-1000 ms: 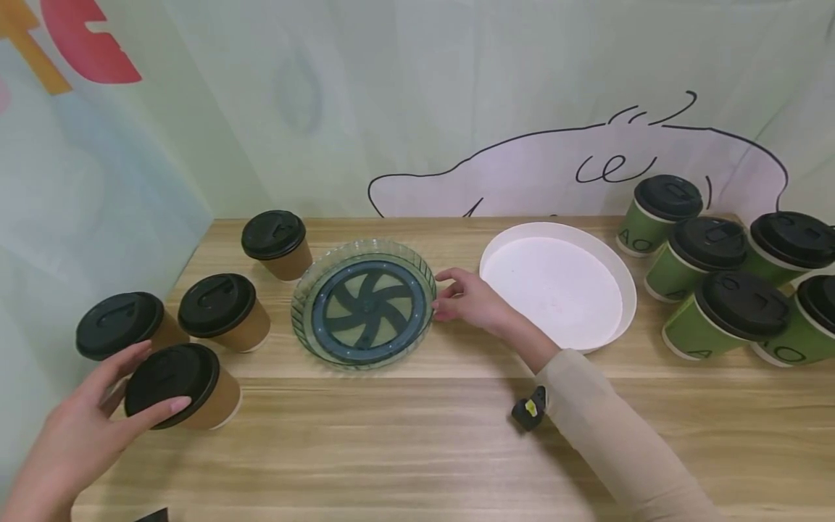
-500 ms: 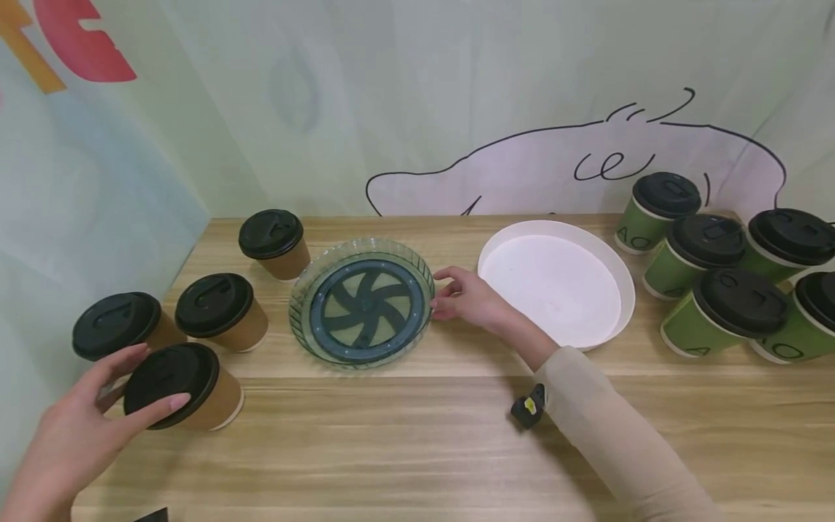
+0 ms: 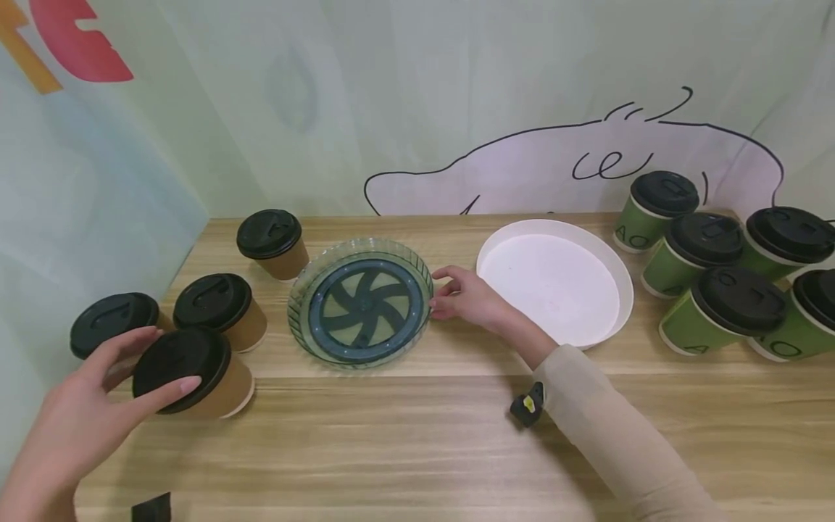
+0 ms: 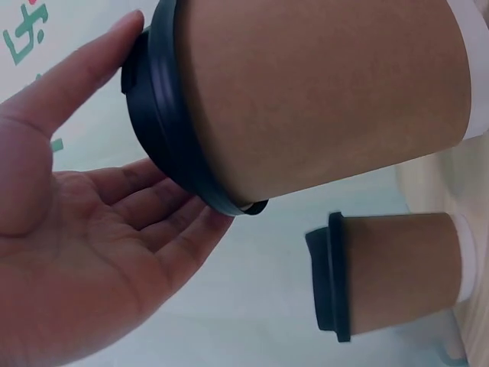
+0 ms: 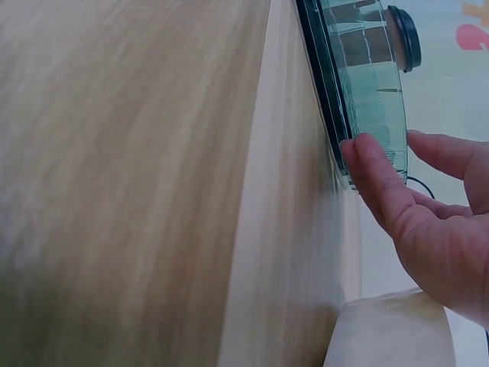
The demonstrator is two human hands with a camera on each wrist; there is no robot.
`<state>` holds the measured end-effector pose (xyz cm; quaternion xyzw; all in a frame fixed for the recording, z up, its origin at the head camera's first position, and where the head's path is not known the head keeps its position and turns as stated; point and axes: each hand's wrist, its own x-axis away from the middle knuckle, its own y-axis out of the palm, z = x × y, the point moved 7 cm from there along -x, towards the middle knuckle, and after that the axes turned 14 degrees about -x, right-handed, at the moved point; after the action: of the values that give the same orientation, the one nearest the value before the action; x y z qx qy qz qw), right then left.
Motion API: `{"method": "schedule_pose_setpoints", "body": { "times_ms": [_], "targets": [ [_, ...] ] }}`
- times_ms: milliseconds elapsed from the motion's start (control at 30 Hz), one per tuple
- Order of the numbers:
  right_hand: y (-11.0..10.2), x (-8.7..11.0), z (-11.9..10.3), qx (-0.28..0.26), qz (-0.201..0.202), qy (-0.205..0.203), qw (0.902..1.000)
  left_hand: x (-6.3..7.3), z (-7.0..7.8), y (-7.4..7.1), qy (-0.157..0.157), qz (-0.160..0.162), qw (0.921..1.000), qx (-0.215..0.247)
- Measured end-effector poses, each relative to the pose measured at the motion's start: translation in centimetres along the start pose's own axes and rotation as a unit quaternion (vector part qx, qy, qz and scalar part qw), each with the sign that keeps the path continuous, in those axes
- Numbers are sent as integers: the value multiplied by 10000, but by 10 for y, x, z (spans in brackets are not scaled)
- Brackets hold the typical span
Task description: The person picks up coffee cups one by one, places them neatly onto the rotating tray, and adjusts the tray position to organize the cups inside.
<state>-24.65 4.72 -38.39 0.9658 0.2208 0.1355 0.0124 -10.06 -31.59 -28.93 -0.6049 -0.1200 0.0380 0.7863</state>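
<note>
Our left hand [image 3: 91,406] gripped a brown cup [image 3: 228,388] by its lid [image 3: 172,359], long axis roughly upright; the tray [image 3: 364,308] lay to the cup's right, somewhat farther from us. Our right hand [image 3: 472,299], fingers relaxed, touched the tray's right side. We counted three more brown cups [image 3: 218,304], five green cups [image 3: 737,301], one tray and one white dish [image 3: 554,283].

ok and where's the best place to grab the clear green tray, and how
I'd pinch the clear green tray by its raised, ridged wall, coming from the right. It lies flat, so that upstanding rim likely gives the best hold; the right hand is at that side, while the rear brown cup stands close by the far left edge.
</note>
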Motion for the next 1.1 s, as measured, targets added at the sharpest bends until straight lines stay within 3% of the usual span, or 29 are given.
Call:
{"method": "schedule_pose_setpoints", "body": {
  "times_ms": [333,667,1100],
  "targets": [
    [1,0,-1,-87,-52,-10,9999,-7,31,-17,735,418,9959,336],
    [1,1,-1,-106,-56,0,9999,-17,55,-29,859,557,9947,-29],
    [1,-2,0,-150,-56,-8,9999,-29,83,-34,1073,413,9927,372]
  ]
}}
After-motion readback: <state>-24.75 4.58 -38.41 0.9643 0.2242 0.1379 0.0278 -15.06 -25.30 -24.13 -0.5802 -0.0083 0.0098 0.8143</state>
